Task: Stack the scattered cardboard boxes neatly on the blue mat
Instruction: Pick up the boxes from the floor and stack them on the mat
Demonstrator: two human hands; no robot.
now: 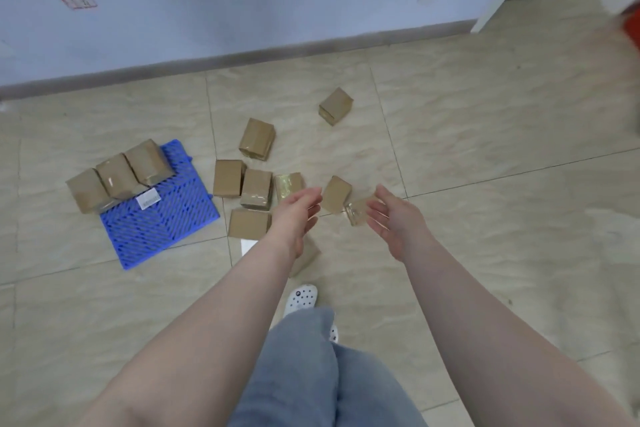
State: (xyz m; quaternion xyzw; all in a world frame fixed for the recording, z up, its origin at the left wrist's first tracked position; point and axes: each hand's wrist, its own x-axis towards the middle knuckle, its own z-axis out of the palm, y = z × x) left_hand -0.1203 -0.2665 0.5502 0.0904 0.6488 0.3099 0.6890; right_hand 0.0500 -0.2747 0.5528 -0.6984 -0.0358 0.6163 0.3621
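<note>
Cardboard boxes look small, light and stiff, with glossy tape that may slip; a hold across two opposite plain sides seems safest. Three boxes point(117, 175) sit in a row along the far edge of the blue mat point(157, 222), the leftmost overhanging its corner. Nine lie scattered on the tiled floor point(485, 149), one mostly hidden. The left hand point(298, 211) and right hand point(394, 218) hover spread and empty either side of one box point(336, 193).

The room is evenly and softly lit, bright enough that shadows under the cardboard boxes point(257, 139) stay faint. Tape on one box point(289, 185) catches a glare. The wide lens bends the skirting board point(242, 59), and the red object point(632, 28) at the right edge smears into blur.
</note>
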